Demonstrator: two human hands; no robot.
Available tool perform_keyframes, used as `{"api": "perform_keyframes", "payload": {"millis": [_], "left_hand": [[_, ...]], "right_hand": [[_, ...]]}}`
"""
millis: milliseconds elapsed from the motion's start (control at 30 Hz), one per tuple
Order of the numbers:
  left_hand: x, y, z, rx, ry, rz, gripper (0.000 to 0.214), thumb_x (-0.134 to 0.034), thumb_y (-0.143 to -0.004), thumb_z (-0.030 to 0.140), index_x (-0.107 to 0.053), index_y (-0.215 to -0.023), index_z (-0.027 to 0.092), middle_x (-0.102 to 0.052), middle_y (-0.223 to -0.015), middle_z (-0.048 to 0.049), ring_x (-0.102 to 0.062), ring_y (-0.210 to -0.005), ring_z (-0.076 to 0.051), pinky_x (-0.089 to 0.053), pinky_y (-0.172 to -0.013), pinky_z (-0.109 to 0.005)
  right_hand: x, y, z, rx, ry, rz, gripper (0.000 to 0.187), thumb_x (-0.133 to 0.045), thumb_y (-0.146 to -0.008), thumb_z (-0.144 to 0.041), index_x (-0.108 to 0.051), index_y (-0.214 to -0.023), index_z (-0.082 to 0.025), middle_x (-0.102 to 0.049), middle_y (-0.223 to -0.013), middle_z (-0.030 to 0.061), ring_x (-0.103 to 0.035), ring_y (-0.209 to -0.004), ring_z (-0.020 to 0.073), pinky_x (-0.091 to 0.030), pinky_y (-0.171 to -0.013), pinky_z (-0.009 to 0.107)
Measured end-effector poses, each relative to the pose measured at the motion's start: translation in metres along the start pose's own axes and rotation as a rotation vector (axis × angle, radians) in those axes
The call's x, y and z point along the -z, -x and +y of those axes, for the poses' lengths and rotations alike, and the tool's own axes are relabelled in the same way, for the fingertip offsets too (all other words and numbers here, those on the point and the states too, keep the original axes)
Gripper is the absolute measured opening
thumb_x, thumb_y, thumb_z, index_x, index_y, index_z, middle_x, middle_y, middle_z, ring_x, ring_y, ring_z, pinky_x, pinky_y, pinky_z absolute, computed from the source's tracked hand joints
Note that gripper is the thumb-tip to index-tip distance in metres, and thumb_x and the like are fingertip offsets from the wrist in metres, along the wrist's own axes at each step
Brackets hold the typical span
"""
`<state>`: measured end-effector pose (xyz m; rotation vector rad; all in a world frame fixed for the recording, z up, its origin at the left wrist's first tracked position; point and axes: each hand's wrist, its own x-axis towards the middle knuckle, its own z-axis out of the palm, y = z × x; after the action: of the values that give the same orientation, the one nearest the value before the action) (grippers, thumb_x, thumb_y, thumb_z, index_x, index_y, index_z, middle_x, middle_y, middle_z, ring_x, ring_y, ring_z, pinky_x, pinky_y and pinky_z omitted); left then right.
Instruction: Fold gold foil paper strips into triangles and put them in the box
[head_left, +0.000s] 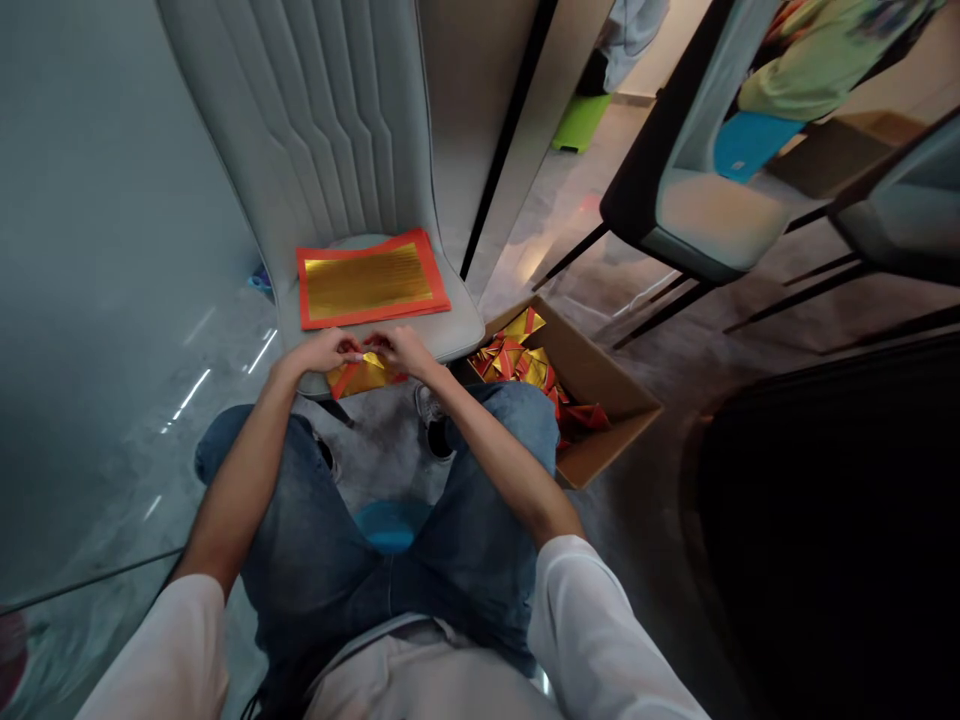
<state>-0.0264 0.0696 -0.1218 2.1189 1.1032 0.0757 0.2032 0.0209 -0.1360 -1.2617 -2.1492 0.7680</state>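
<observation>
My left hand and my right hand meet at the front edge of a pale chair seat. Both pinch a partly folded gold and red paper that hangs just below the fingers. Behind the hands, a stack of flat gold sheets with red borders lies on the same seat. My knees in blue jeans are spread below the hands.
An open cardboard box holding several folded gold and red papers stands on the floor at my right knee. Another chair stands at the upper right. A glass panel runs along the left. A dark surface fills the lower right.
</observation>
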Motion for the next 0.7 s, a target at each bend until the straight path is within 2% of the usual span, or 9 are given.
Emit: {"api": "perform_keyframes", "payload": {"millis": [67, 133, 233, 300, 367, 467, 600, 700], "left_hand": [[-0.001, -0.004, 0.005, -0.031, -0.006, 0.016, 0.029, -0.07, -0.089, 0.049, -0.077, -0.092, 0.022, -0.078, -0.085, -0.0058, -0.07, -0.079, -0.022, -0.053, -0.073, -0.031], [-0.002, -0.005, 0.013, -0.054, -0.045, 0.038, 0.024, -0.067, -0.091, 0.042, -0.077, -0.094, 0.021, -0.078, -0.085, -0.0055, -0.069, -0.078, -0.021, -0.052, -0.073, -0.03], [-0.006, -0.005, 0.029, -0.117, -0.105, 0.026, 0.019, -0.064, -0.092, 0.035, -0.076, -0.097, 0.021, -0.079, -0.093, -0.0059, -0.071, -0.085, -0.022, -0.052, -0.078, -0.031], [-0.01, -0.006, 0.041, -0.158, -0.103, -0.02, 0.02, -0.063, -0.094, 0.037, -0.076, -0.099, 0.022, -0.079, -0.095, -0.0054, -0.07, -0.086, -0.022, -0.051, -0.079, -0.031], [-0.014, -0.008, 0.052, -0.182, -0.062, -0.047, 0.023, -0.063, -0.096, 0.039, -0.076, -0.1, 0.022, -0.08, -0.095, -0.005, -0.07, -0.086, -0.022, -0.051, -0.079, -0.03], [-0.019, -0.012, 0.063, -0.209, -0.021, -0.031, 0.024, -0.063, -0.097, 0.039, -0.079, -0.1, 0.02, -0.08, -0.091, -0.0053, -0.069, -0.08, -0.021, -0.05, -0.075, -0.03], [-0.024, -0.017, 0.072, -0.238, -0.061, -0.019, 0.026, -0.067, -0.097, 0.04, -0.082, -0.097, 0.019, -0.079, -0.082, -0.0046, -0.066, -0.07, -0.02, -0.047, -0.068, -0.031], [-0.021, -0.024, 0.068, -0.259, -0.034, 0.007, 0.027, -0.067, -0.098, 0.042, -0.083, -0.104, 0.02, -0.083, -0.094, -0.0061, -0.072, -0.08, -0.022, -0.053, -0.077, -0.032]], "right_hand": [[0.007, 0.004, 0.0, 0.008, -0.036, 0.033, 0.027, -0.066, -0.095, -0.011, -0.081, -0.117, -0.016, -0.084, -0.108, 0.0097, -0.073, -0.094, 0.0203, -0.048, -0.087, 0.029], [0.015, 0.007, 0.0, 0.013, -0.067, 0.026, 0.026, -0.071, -0.094, -0.014, -0.081, -0.118, -0.016, -0.084, -0.105, 0.0092, -0.072, -0.089, 0.0186, -0.048, -0.083, 0.028], [0.028, 0.014, 0.006, -0.007, -0.07, -0.113, 0.018, -0.078, -0.09, -0.019, -0.084, -0.106, -0.014, -0.082, -0.093, 0.0066, -0.067, -0.078, 0.0164, -0.044, -0.073, 0.025], [0.038, 0.019, 0.013, -0.028, -0.078, -0.247, 0.011, -0.079, -0.087, -0.02, -0.084, -0.095, -0.014, -0.079, -0.08, 0.0032, -0.061, -0.07, 0.0145, -0.04, -0.067, 0.025], [0.048, 0.024, 0.02, -0.047, -0.113, -0.308, 0.011, -0.077, -0.085, -0.019, -0.084, -0.091, -0.014, -0.076, -0.073, 0.001, -0.057, -0.064, 0.013, -0.038, -0.063, 0.025], [0.057, 0.031, 0.028, -0.07, -0.192, -0.287, 0.015, -0.075, -0.083, -0.023, -0.083, -0.09, -0.013, -0.074, -0.072, 0.0003, -0.056, -0.065, 0.0129, -0.039, -0.063, 0.024], [0.062, 0.037, 0.029, -0.101, -0.309, -0.298, 0.025, -0.073, -0.085, -0.037, -0.082, -0.09, -0.014, -0.069, -0.067, -0.0016, -0.052, -0.062, 0.0122, -0.038, -0.06, 0.024], [0.071, 0.045, 0.033, -0.159, -0.339, -0.292, 0.032, -0.076, -0.081, -0.047, -0.079, -0.082, -0.015, -0.067, -0.065, -0.001, -0.05, -0.059, 0.0123, -0.037, -0.057, 0.025]]}}
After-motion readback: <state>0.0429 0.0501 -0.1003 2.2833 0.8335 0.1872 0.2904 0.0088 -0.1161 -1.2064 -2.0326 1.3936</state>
